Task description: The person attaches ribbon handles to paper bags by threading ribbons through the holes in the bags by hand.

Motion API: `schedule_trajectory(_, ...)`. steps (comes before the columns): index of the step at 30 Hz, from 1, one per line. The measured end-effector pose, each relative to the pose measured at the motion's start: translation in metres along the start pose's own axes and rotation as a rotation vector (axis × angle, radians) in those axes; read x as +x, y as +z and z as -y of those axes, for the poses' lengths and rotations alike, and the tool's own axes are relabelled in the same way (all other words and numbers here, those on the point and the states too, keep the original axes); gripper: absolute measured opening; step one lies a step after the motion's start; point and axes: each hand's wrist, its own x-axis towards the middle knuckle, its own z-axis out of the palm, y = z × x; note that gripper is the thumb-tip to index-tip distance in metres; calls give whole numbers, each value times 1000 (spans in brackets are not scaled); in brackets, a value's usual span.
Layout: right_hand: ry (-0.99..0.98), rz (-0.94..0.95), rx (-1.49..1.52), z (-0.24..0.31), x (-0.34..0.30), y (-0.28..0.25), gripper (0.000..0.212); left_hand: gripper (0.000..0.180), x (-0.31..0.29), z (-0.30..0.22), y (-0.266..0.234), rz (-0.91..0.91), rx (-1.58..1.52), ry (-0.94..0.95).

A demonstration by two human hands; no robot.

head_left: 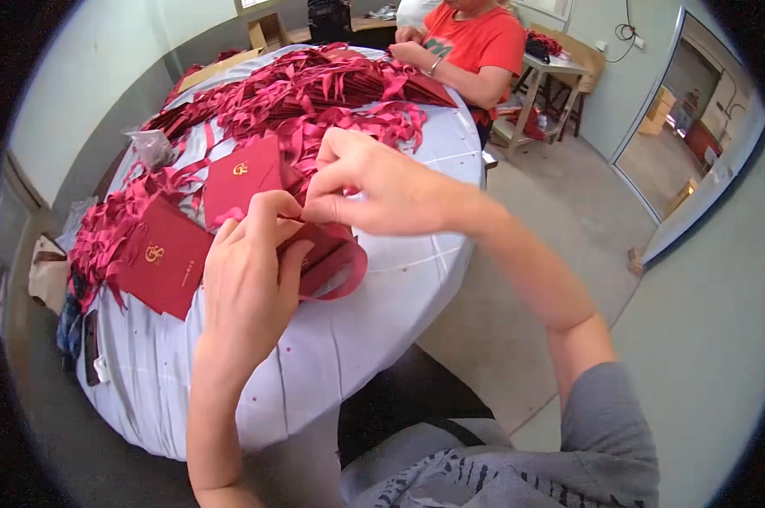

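Observation:
Over the near part of the table, my left hand point(247, 271) is closed on the top edge of a dark red paper gift bag point(316, 245). A pink-red ribbon handle point(344, 275) loops out from the bag's right side. My right hand point(374, 182) is closed too, its thumb and fingertips pinched at the same bag's upper edge; the small piece between them is mostly hidden. Just beyond my hands lies a red bag point(245, 176) with a gold emblem. To the left, another red bag point(164, 256) with gold print rests on the table, touching a heap of ribbons.
A big pile of red bags with ribbon handles point(315, 85) covers the far part of the cloth-covered table point(332, 347). Clear plastic point(151, 148) lies at left. A person in a red shirt point(476, 46) works at the far side. A small side table point(539, 80) stands behind.

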Motion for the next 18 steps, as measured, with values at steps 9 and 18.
schedule_trajectory(9, 342, 770, -40, 13, 63, -36, 27, 26, 1, 0, 0, -6, -40, -11)
schedule_trajectory(18, 460, 623, 53, -2, 62, -19, 20, 19, 2, 1, 2, 2, -54, -58)
